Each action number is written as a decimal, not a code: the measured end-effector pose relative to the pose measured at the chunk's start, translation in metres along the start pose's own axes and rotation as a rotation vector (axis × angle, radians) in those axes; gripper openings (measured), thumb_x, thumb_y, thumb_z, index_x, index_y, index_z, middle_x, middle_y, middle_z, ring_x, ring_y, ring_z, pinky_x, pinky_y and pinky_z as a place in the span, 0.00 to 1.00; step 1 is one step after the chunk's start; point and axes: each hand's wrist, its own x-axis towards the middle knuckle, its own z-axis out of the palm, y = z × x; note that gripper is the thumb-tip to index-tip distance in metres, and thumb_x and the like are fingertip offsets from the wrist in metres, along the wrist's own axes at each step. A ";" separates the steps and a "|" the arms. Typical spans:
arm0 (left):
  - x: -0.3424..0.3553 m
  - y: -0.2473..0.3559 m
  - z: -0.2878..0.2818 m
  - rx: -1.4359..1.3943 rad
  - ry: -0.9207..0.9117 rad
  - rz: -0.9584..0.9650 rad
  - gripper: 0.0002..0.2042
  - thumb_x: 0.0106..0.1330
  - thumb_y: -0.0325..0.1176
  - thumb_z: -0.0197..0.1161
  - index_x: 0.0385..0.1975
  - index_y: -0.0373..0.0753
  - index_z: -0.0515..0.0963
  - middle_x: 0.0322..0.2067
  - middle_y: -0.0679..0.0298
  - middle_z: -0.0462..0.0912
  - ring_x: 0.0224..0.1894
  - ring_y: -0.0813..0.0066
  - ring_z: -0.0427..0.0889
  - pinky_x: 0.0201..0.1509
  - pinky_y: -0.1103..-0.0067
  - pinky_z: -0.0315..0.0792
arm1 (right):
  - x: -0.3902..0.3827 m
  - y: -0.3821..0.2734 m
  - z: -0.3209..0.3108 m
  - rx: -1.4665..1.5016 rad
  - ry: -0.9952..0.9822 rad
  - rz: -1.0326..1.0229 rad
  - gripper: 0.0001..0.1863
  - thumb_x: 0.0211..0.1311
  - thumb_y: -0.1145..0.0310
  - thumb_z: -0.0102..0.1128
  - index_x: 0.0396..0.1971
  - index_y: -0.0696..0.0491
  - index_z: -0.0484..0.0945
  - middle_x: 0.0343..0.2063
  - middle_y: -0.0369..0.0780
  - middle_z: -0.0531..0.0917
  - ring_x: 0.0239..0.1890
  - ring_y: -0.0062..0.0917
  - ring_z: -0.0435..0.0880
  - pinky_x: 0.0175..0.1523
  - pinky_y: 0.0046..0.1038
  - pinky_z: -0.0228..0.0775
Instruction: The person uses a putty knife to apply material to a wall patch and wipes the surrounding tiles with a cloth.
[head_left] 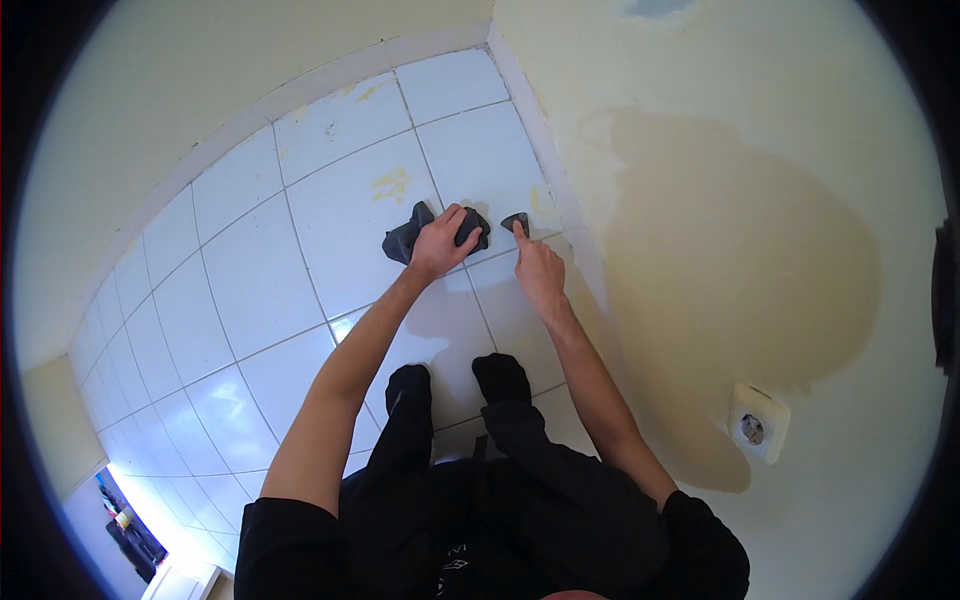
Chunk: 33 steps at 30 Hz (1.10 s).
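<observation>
My left hand [441, 243] grips a crumpled dark grey cloth [400, 240] against the white tiled floor [250, 270], its fingers curled over the top. To the right of it, my right hand [540, 270] holds a small scraper with a flat metal blade [515, 222], index finger laid on the blade at the tiles; the handle is hidden by the hand. Yellowish smudges [390, 184] mark the tile beyond the cloth, and fainter ones lie beside the blade.
A cream wall [740, 260] with a low socket [752, 428] rises close on my right, meeting the far skirting [420, 48] in a corner. My dark-socked feet [500, 380] stand below my hands. A doorway with dark items [135, 540] is at lower left.
</observation>
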 end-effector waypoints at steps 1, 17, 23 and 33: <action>0.000 0.000 0.001 -0.005 0.006 0.004 0.16 0.66 0.40 0.66 0.42 0.34 0.74 0.42 0.54 0.78 0.35 0.47 0.82 0.35 0.62 0.78 | 0.001 0.000 0.001 0.001 0.000 0.004 0.32 0.61 0.77 0.53 0.68 0.47 0.70 0.28 0.50 0.84 0.31 0.47 0.86 0.38 0.47 0.79; 0.000 -0.003 0.003 0.008 0.016 0.012 0.17 0.66 0.40 0.66 0.44 0.33 0.75 0.44 0.53 0.78 0.36 0.46 0.83 0.36 0.62 0.79 | 0.007 -0.012 -0.006 0.060 -0.048 0.022 0.31 0.59 0.78 0.53 0.65 0.57 0.71 0.28 0.53 0.86 0.33 0.47 0.88 0.38 0.46 0.81; 0.001 0.001 0.001 0.003 0.006 0.016 0.16 0.66 0.40 0.66 0.43 0.33 0.75 0.43 0.54 0.78 0.35 0.46 0.82 0.36 0.62 0.79 | 0.009 -0.012 -0.006 0.062 -0.055 0.030 0.30 0.59 0.78 0.53 0.65 0.57 0.71 0.29 0.54 0.86 0.34 0.48 0.88 0.39 0.46 0.81; -0.001 -0.005 0.004 0.010 0.023 0.018 0.17 0.66 0.40 0.66 0.45 0.33 0.75 0.45 0.53 0.79 0.36 0.46 0.83 0.37 0.62 0.80 | 0.010 -0.012 -0.009 0.071 -0.077 -0.002 0.30 0.59 0.78 0.55 0.65 0.58 0.70 0.30 0.54 0.86 0.35 0.49 0.87 0.41 0.46 0.81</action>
